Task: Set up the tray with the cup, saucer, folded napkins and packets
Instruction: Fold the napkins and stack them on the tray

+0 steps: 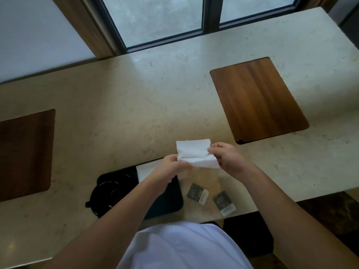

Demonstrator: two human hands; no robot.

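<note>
- Both hands hold one white napkin in the air above the tabletop, just beyond the tray's far right corner.
- Left hand: fingers pinched on the napkin's near-left edge. Right hand: fingers closed on its right edge, knuckles curled over the paper.
- The napkin's long axis runs left to right between the two hands; it appears partly folded, with a crease across the middle.
- The black tray lies directly below and toward the person from the napkin, largely hidden by the left forearm. The left hand is nearer to it.
- A dark cup sits at the tray's left end; whether a saucer is under it cannot be told.
- A white strip on the tray, under the left wrist, looks like another napkin already laid there.
- Two grey packets rest on the tabletop just right of the tray, not yet on it.
- Judgement: folding is in hand; placement calls for a short move down and toward the person.
</note>
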